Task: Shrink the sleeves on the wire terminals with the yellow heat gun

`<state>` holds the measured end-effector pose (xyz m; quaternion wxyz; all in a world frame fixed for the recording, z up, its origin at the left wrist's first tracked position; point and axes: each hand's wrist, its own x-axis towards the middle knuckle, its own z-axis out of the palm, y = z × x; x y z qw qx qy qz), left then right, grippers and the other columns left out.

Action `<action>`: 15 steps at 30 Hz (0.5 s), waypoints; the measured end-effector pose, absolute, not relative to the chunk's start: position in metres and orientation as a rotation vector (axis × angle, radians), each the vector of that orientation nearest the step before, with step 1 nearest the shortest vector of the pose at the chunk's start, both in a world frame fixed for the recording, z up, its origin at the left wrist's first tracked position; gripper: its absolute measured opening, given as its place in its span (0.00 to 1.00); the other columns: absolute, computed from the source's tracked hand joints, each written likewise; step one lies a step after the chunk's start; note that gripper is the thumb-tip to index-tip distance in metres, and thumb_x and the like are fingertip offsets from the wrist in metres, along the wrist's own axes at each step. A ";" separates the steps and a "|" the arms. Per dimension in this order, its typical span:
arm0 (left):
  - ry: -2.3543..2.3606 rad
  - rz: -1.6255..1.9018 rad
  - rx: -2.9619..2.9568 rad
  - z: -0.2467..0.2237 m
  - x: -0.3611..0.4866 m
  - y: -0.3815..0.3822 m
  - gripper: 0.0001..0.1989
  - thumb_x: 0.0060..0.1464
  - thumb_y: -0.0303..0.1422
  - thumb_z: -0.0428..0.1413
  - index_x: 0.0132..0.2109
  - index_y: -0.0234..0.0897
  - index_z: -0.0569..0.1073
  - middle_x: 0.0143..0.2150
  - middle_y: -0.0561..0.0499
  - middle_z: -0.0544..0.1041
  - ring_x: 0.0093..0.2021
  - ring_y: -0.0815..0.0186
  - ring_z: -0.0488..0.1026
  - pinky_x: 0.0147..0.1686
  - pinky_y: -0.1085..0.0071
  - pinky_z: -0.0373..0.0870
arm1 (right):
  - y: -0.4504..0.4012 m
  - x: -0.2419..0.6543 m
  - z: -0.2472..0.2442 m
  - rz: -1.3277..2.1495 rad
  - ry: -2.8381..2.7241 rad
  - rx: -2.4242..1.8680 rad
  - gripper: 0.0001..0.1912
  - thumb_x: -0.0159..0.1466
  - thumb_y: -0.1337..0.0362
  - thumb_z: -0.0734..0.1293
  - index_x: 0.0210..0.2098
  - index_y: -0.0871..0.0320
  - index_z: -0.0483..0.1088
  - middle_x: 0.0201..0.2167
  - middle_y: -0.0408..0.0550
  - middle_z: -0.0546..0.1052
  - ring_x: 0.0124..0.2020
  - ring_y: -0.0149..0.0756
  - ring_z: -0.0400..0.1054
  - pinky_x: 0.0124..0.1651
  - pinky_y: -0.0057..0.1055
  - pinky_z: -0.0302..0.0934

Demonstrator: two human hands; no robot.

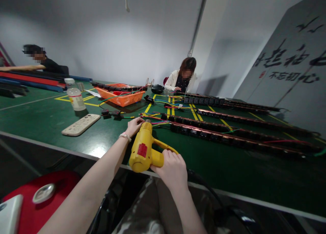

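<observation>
My right hand [173, 164] is wrapped round the handle of a yellow heat gun [141, 152], whose nozzle points away from me over the table. Just left of the nozzle, my left hand [134, 126] is closed, its fingertips pinching thin coloured wires; the exact hold is partly hidden. The wires [159, 122] run right to a long, dark, copper-edged strip assembly [203, 132] lying on the green table. Small black connectors [112, 113] lie beyond my left hand, with a green lead running toward it.
A phone in a beige case [80, 124] and a plastic bottle [75, 95] stand to the left. Behind lies an orange basket [122, 97] with strips in it. More strips [244, 120] extend right. Two people sit across the table [38, 122]. A red stool [63, 183] is at lower left.
</observation>
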<state>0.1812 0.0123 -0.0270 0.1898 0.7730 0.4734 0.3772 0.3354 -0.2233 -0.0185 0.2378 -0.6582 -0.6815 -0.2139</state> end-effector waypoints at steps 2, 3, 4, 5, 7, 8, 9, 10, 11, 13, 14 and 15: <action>1.377 1.015 2.162 -0.023 0.180 0.010 0.13 0.52 0.38 0.50 0.41 0.40 0.75 0.41 0.51 0.78 0.44 0.61 0.72 0.46 0.68 0.63 | -0.221 0.333 -0.018 -0.578 -1.866 -1.779 0.22 0.47 0.46 0.71 0.28 0.56 0.63 0.26 0.42 0.71 0.30 0.36 0.66 0.37 0.32 0.51; 1.398 1.001 2.152 -0.022 0.180 0.009 0.13 0.52 0.38 0.50 0.41 0.40 0.75 0.41 0.51 0.78 0.45 0.61 0.72 0.47 0.67 0.62 | -0.221 0.333 -0.018 -0.574 -1.866 -1.769 0.22 0.47 0.45 0.71 0.27 0.56 0.63 0.26 0.43 0.71 0.30 0.36 0.66 0.37 0.32 0.51; 1.415 0.990 2.146 -0.021 0.180 0.008 0.14 0.52 0.38 0.51 0.41 0.39 0.75 0.41 0.51 0.78 0.45 0.60 0.72 0.47 0.66 0.62 | -0.220 0.333 -0.018 -0.570 -1.867 -1.761 0.22 0.48 0.45 0.70 0.27 0.56 0.63 0.26 0.43 0.71 0.30 0.36 0.66 0.37 0.32 0.51; 1.431 0.985 2.144 -0.021 0.180 0.008 0.14 0.52 0.38 0.51 0.41 0.40 0.75 0.41 0.51 0.78 0.45 0.59 0.72 0.48 0.65 0.61 | -0.219 0.334 -0.018 -0.568 -1.866 -1.754 0.22 0.49 0.44 0.70 0.27 0.56 0.63 0.26 0.43 0.71 0.30 0.36 0.66 0.37 0.32 0.51; 1.462 0.994 2.152 -0.021 0.181 0.007 0.14 0.51 0.38 0.51 0.41 0.40 0.76 0.42 0.50 0.77 0.46 0.58 0.71 0.50 0.63 0.60 | -0.218 0.336 -0.019 -0.564 -1.866 -1.740 0.23 0.50 0.44 0.69 0.27 0.57 0.64 0.26 0.43 0.71 0.30 0.36 0.66 0.37 0.32 0.51; 1.479 1.005 2.158 -0.021 0.181 0.007 0.14 0.51 0.38 0.51 0.41 0.40 0.76 0.43 0.50 0.76 0.47 0.58 0.70 0.51 0.62 0.60 | -0.217 0.338 -0.019 -0.557 -1.876 -1.730 0.23 0.50 0.44 0.69 0.28 0.57 0.64 0.26 0.42 0.71 0.30 0.36 0.66 0.37 0.32 0.51; 1.494 1.018 2.163 -0.021 0.181 0.006 0.13 0.51 0.38 0.51 0.41 0.40 0.76 0.43 0.49 0.75 0.48 0.58 0.70 0.51 0.61 0.59 | -0.217 0.340 -0.018 -0.548 -1.887 -1.723 0.23 0.49 0.44 0.69 0.28 0.57 0.64 0.26 0.42 0.72 0.31 0.35 0.67 0.38 0.32 0.50; 1.506 1.030 2.167 -0.021 0.181 0.006 0.13 0.52 0.38 0.51 0.41 0.40 0.76 0.44 0.49 0.75 0.49 0.57 0.69 0.52 0.61 0.59 | -0.216 0.343 -0.018 -0.534 -1.899 -1.720 0.22 0.49 0.44 0.70 0.28 0.57 0.64 0.26 0.42 0.72 0.31 0.35 0.67 0.38 0.32 0.50; 1.514 1.038 2.169 -0.021 0.182 0.006 0.13 0.52 0.37 0.52 0.40 0.40 0.77 0.44 0.48 0.74 0.50 0.58 0.68 0.53 0.60 0.59 | -0.216 0.346 -0.018 -0.519 -1.909 -1.722 0.22 0.49 0.45 0.70 0.28 0.57 0.64 0.26 0.42 0.72 0.31 0.35 0.67 0.38 0.31 0.50; 1.520 1.038 2.173 -0.021 0.183 0.005 0.12 0.52 0.36 0.51 0.40 0.40 0.77 0.44 0.48 0.73 0.51 0.58 0.68 0.53 0.60 0.59 | -0.216 0.351 -0.017 -0.491 -1.919 -1.735 0.22 0.49 0.45 0.70 0.28 0.57 0.65 0.27 0.42 0.73 0.32 0.35 0.68 0.38 0.31 0.49; 1.519 1.039 2.174 -0.021 0.183 0.004 0.11 0.53 0.36 0.51 0.40 0.40 0.77 0.44 0.48 0.73 0.51 0.59 0.68 0.53 0.60 0.59 | -0.216 0.354 -0.016 -0.481 -1.917 -1.747 0.23 0.49 0.44 0.70 0.28 0.57 0.65 0.27 0.42 0.73 0.32 0.35 0.68 0.38 0.31 0.49; 1.516 1.045 2.175 -0.022 0.184 0.004 0.11 0.53 0.36 0.51 0.39 0.40 0.77 0.44 0.48 0.72 0.50 0.59 0.68 0.53 0.60 0.59 | -0.216 0.357 -0.015 -0.473 -1.917 -1.759 0.23 0.49 0.44 0.70 0.28 0.57 0.65 0.27 0.42 0.73 0.32 0.36 0.68 0.38 0.32 0.49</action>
